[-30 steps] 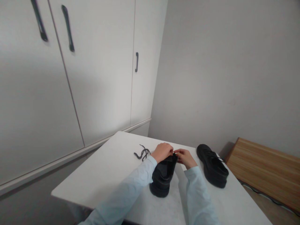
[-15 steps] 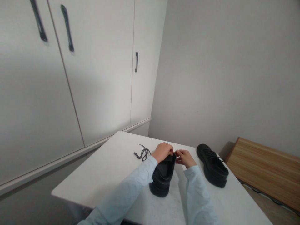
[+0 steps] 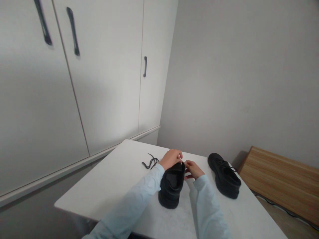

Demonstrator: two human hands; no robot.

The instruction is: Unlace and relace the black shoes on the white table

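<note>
A black shoe stands on the white table, heel towards me. My left hand rests over the front top of this shoe, fingers curled. My right hand is at the shoe's right side, fingers pinched close to the left hand. What the fingers pinch is too small to make out. A loose black shoelace lies on the table just left of my left hand. A second black shoe, laced, sits apart to the right.
White cupboard doors with dark handles fill the left. A grey wall rises behind the table. A wooden surface lies low at the right, with a dark cable on the floor beside it.
Both hands and the near shoe have shifted slightly left and towards me. My right hand has drawn closer to the left hand over the shoe.
</note>
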